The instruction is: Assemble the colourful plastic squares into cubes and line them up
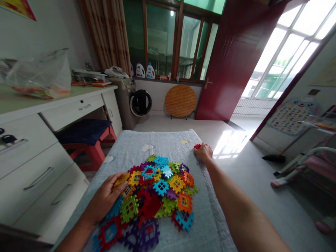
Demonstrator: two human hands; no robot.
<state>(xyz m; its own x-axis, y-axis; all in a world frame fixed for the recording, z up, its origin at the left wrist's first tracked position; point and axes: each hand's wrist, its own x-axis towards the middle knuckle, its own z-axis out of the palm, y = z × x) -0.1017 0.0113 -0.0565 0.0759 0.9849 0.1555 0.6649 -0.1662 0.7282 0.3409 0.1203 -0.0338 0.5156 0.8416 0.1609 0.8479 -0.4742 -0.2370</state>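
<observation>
**Coloured pieces point(161, 188) heaped on a cloth-covered counter point(168, 141)**

A yellow piece point(121, 180) at the heap's left edge is held by the left hand point(106, 192), its grip closed to a narrow gap between thumb and fingers. At the counter's right edge, well apart from the heap, a red piece point(196, 146) is held by the right hand point(205, 152), its grip drawn in around it and the piece partly covered. Between the hands, notched pieces in blue, green, orange and purple are piled overlapping, window-like openings being seen in several.
</observation>
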